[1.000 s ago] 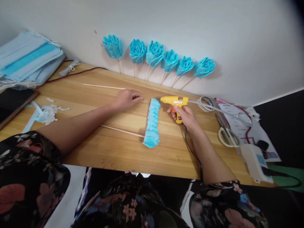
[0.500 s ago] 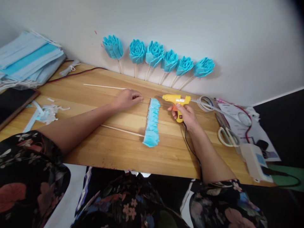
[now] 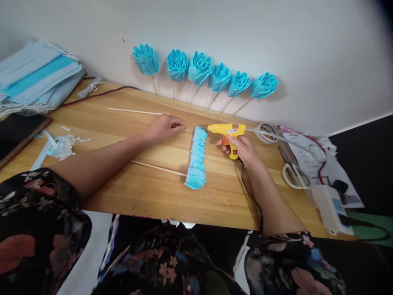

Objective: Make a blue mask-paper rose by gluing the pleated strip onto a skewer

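My right hand (image 3: 242, 149) grips a yellow hot glue gun (image 3: 225, 129) with a long clear glue stick in its back. Its nozzle points left, right at the top end of a strip of pleated light-blue material (image 3: 197, 157). The strip lies on the wooden table, and a thin wooden stick (image 3: 158, 168) runs from its lower end to the left, partly hidden under my left forearm. My left hand (image 3: 167, 128) rests left of the strip, fingers curled and closed near the thumb; whether anything is between them is hidden. Another thin stick (image 3: 135, 110) reaches behind this hand.
Several blue flowers on sticks (image 3: 177, 65) lean against the wall. At left lie a stack of face masks (image 3: 39, 78), a phone (image 3: 21, 133) and scraps (image 3: 61, 147). Right are tape rolls (image 3: 266, 133), scissors (image 3: 295, 174), papers and a white power box (image 3: 331, 207).
The glue gun has shifted slightly, its nozzle now nearer the strip's top end and a little lower. My left hand stays in place.
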`<state>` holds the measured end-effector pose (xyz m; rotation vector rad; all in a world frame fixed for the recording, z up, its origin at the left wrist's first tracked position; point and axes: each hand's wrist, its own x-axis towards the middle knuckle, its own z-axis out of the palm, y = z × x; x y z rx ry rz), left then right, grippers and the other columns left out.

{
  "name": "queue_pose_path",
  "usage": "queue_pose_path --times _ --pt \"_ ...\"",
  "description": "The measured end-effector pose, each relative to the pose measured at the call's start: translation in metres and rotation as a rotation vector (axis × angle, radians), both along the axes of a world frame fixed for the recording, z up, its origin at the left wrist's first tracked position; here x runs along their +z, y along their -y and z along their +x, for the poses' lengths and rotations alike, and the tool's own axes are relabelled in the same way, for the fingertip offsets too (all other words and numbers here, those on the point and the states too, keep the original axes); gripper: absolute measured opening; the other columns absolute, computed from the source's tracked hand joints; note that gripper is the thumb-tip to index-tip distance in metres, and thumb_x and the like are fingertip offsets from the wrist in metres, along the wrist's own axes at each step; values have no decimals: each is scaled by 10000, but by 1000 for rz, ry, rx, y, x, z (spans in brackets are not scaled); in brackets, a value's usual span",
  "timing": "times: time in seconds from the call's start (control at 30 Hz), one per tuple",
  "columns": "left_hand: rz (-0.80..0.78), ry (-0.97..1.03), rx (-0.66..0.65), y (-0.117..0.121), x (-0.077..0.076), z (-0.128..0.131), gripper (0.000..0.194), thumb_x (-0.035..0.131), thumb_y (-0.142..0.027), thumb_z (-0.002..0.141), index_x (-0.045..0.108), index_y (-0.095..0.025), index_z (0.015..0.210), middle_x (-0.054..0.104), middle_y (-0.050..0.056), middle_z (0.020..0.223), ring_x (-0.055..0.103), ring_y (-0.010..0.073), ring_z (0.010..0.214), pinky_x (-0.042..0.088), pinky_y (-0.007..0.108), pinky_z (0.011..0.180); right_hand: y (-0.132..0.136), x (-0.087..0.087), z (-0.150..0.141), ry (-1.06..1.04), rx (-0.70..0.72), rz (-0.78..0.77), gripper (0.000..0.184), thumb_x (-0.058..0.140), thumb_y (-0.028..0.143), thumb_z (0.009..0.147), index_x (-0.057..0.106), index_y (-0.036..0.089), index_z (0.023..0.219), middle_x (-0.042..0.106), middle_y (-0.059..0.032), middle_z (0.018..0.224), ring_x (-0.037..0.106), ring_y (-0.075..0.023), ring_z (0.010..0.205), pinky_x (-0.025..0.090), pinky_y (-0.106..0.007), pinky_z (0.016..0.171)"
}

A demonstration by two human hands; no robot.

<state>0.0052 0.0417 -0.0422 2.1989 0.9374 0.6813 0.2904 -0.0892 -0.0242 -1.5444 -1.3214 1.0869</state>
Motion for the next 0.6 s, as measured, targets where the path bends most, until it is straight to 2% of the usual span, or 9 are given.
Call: queue_pose_path --times 0.43,0.6 --pt "11 2 3 -2 -3 0 294 592 -385 869 791 -174 923 791 45 910 661 175 769 405 259 659 0 2 1 -6 39 -10 491 684 672 823 760 188 788 656 -40 680 526 -106 572 447 -244 526" --pt "-22 40 3 -8 -8 -1 344 604 -462 836 771 -169 904 777 43 864 647 179 772 414 259 673 -1 0 -4 -27 10 30 530 699 721 769 744 193 774 746 -69 794 523 -99 544 439 -245 490"
